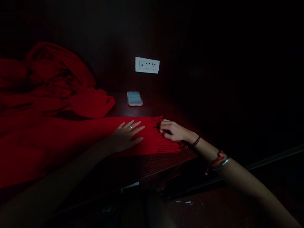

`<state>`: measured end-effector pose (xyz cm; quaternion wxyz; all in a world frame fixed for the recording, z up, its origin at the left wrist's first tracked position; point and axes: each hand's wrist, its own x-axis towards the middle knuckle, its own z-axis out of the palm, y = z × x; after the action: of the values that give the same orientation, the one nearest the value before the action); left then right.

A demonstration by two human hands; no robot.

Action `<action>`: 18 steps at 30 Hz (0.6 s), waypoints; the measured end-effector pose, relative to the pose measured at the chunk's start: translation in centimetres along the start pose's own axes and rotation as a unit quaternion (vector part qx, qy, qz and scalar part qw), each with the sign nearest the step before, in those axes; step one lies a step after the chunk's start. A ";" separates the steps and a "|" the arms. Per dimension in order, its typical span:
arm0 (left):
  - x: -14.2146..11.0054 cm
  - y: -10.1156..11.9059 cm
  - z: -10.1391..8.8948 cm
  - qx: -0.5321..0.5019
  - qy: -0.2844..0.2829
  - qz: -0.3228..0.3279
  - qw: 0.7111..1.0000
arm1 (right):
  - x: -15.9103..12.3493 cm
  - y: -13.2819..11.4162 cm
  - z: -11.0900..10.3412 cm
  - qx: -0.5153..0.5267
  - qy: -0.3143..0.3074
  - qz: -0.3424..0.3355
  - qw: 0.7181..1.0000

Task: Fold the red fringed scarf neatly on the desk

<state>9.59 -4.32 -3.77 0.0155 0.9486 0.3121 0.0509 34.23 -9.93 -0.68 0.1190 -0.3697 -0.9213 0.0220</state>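
A red scarf point(83, 133) with a fringed end lies spread along a dark wooden surface point(152, 164). My left hand point(127, 136) rests flat on the scarf, fingers spread, with a ring on one finger. At the scarf's right end, my right hand point(174, 129) is over the fringe point(166, 145), its fingers curled and closed. The hand itself hides whether strands are pinched in it, but the fringe meets its fingertips. Bracelets circle my right wrist and forearm.
Bunched red fabric point(71, 91) is heaped at the back left. A phone point(135, 99) lies behind the scarf, under a white wall socket point(147, 65). The surface's front edge runs below the scarf, with a drawer-like gap and small pale scraps point(187, 202) beneath. Lighting is dim.
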 end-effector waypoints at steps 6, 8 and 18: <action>-0.1 0.2 0.0 -0.004 -0.005 0.014 1.000 | -3.4 -0.1 -2.1 -0.040 -0.017 0.048 0.998; -0.1 0.3 -0.1 -0.005 -0.003 0.012 1.000 | -3.1 -0.3 -3.1 -0.034 0.007 0.051 0.998; -0.4 0.9 -0.6 -0.002 0.013 0.006 1.000 | 4.7 1.6 -1.1 -0.031 -0.054 -0.035 0.997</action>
<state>9.74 -5.31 -3.13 0.0130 0.9495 0.3068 0.0642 32.29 -5.63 1.16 0.0580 -0.3394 -0.9388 0.0095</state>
